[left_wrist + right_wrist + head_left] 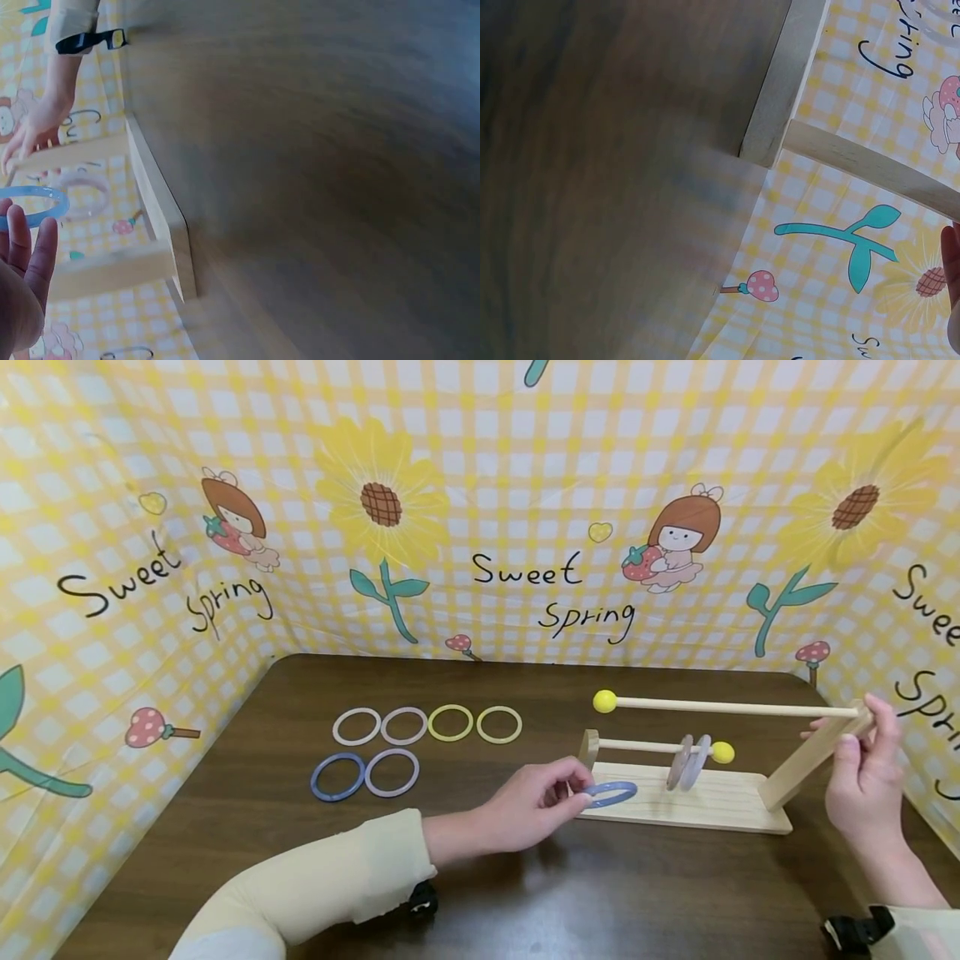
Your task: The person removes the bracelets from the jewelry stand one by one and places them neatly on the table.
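Observation:
Between thumb and fingers my left hand point(536, 806) pinches a blue ring point(613, 794), held just in front of a wooden stand point(675, 802). In the left wrist view the same blue ring point(45, 204) shows beside the fingertips. At the stand's right end, my right hand point(870, 777) grips the top of the slanted post point(813, 752). From that post a long upper rod point(735, 707) runs left to a yellow ball. Two pale rings point(699, 762) hang on the short lower rod point(637, 746), near its yellow ball tip point(722, 752).
Left of the stand, several rings lie flat on the brown table point(247, 843) in two rows: pale and yellow ones point(451, 706) behind, a dark blue ring point(313, 781) and a lilac ring point(392, 752) in front. A checked cloth point(480, 510) surrounds the table's back and sides.

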Motion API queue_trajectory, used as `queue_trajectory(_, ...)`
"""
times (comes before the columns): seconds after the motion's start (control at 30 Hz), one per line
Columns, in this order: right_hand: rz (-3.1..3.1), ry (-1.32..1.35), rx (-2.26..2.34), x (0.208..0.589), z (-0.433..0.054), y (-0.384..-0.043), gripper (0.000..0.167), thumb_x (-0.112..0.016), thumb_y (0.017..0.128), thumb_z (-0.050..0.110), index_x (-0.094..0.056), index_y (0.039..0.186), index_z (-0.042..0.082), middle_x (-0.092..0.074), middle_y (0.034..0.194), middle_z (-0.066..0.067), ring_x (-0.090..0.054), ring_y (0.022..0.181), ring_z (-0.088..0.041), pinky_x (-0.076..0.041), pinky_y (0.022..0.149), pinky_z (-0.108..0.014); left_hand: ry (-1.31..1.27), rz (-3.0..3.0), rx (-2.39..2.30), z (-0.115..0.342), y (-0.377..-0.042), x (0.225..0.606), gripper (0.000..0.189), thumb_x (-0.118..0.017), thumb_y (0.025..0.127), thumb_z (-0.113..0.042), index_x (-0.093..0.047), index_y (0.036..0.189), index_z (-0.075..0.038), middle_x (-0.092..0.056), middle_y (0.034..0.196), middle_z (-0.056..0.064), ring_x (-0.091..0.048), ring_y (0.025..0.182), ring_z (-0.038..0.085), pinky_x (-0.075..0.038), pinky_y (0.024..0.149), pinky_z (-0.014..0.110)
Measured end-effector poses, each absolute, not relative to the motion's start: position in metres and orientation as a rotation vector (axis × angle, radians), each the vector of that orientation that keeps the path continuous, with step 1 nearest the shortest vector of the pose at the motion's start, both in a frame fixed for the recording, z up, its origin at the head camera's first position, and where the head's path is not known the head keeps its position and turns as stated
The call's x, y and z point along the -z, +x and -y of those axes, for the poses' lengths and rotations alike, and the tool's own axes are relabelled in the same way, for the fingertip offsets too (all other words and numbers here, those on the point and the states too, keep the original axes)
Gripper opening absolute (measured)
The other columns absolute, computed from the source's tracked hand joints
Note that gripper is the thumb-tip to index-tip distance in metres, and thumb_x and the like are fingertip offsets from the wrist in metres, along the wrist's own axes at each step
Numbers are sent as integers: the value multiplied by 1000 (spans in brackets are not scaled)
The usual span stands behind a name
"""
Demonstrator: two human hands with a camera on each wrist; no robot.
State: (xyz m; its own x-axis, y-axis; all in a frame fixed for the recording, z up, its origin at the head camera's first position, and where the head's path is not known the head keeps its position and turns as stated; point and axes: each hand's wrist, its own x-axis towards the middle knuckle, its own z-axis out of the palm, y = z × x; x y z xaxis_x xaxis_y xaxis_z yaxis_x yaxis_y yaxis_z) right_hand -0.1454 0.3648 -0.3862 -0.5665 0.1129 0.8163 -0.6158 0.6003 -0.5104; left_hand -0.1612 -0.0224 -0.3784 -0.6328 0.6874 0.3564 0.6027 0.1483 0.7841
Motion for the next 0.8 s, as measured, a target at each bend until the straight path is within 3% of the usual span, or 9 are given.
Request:
queue_trajectory(0.4, 1939, 415, -1052, 385, -363, -144, 36, -32, 99, -5, -23, 133, -11, -59, 105, 17, -59, 92, 3, -42, 77, -9, 1244, -2490, -1524, 70, -175, 384, 6, -61, 96, -10, -62, 102, -8, -62, 81, 1, -54, 72, 8, -50, 62, 25)
queue_trajectory(0.8, 1937, 422, -1050, 386, -364, -145, 36, -32, 99, -5, -22, 134, -11, -58, 105, 15, -59, 92, 3, -42, 77, -9, 1172, -2742, -1448, 117, -189, 388, 8, -63, 95, -7, -64, 103, -6, -62, 81, 1, -55, 69, 8, -50, 61, 26)
